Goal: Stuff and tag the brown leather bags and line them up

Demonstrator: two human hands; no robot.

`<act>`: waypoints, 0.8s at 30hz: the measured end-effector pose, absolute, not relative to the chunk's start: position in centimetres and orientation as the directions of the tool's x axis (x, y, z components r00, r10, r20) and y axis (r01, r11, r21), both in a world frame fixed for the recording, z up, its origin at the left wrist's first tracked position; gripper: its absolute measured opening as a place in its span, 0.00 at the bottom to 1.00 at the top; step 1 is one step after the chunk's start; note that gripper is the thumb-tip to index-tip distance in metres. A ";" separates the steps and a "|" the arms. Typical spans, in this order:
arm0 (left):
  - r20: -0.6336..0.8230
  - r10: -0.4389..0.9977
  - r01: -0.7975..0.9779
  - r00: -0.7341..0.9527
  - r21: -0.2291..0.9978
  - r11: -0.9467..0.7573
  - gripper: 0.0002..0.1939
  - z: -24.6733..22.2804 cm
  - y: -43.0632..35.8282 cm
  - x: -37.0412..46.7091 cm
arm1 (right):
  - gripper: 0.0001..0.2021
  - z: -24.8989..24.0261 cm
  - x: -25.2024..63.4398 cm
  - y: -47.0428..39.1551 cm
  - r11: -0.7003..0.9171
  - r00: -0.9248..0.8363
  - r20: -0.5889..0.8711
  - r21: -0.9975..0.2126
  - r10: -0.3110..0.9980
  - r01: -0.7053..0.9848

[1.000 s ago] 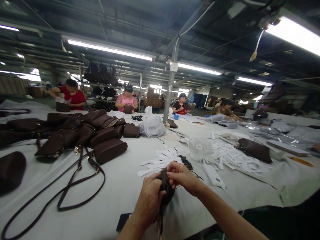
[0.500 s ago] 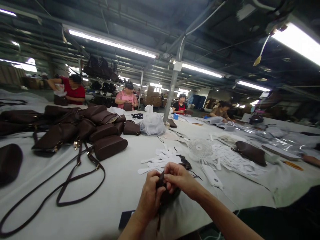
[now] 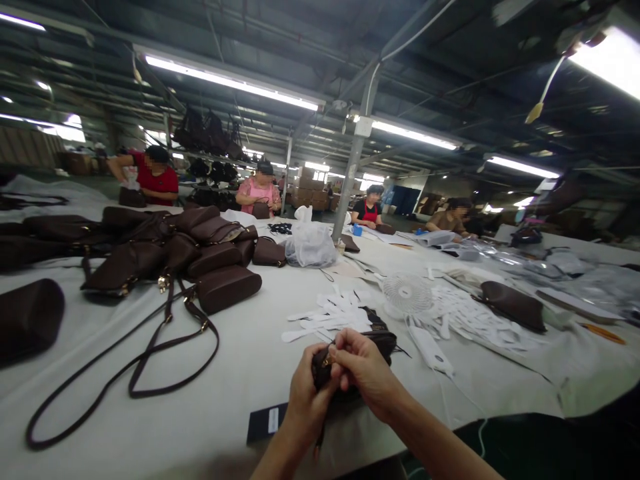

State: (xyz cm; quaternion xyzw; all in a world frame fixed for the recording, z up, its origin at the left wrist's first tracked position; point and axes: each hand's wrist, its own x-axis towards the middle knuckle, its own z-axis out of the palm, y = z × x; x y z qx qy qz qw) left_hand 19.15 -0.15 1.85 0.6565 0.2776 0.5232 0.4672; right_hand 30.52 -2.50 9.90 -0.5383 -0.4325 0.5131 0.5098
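A small dark brown handbag [image 3: 385,343] is in front of me at the near part of the table, partly hidden by my hands. Wrapped round its left end is my left hand [image 3: 306,387], fingers closed. My right hand [image 3: 365,367] pinches at a gold metal fitting [image 3: 327,361] on that end; the fingertips cover part of it. Below my left hand hangs a thin dark strap end [image 3: 318,443]. Beside my left wrist lies a dark card [image 3: 260,427] with a white label.
Brown handbags [image 3: 227,289] with long straps are piled at left. White paper strips [image 3: 325,313], a white fan [image 3: 407,293] and another brown bag [image 3: 513,305] lie beyond my hands. A pole [image 3: 350,180] stands at the table's middle. Several co-workers sit across.
The view has shifted slightly, so the table's things appear further right. More of the handbag and its gold fitting now shows between my hands. The labelled card is more visible.
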 end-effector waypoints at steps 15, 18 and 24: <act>0.376 0.900 -0.073 0.220 0.927 -0.369 0.15 2.7 1.1 18.3 | 0.04 10.3 30.1 -0.2 0.177 0.052 0.283 -0.723 0.958 0.668; 0.395 0.901 -0.073 0.180 0.919 -0.388 0.16 2.3 1.2 18.6 | 0.06 10.1 29.3 -0.7 0.293 -0.166 0.451 -0.229 0.877 0.928; 0.427 0.894 -0.085 0.136 0.904 -0.419 0.16 1.8 1.8 17.8 | 0.15 9.1 30.1 -2.4 0.451 -0.436 0.530 0.109 0.728 0.886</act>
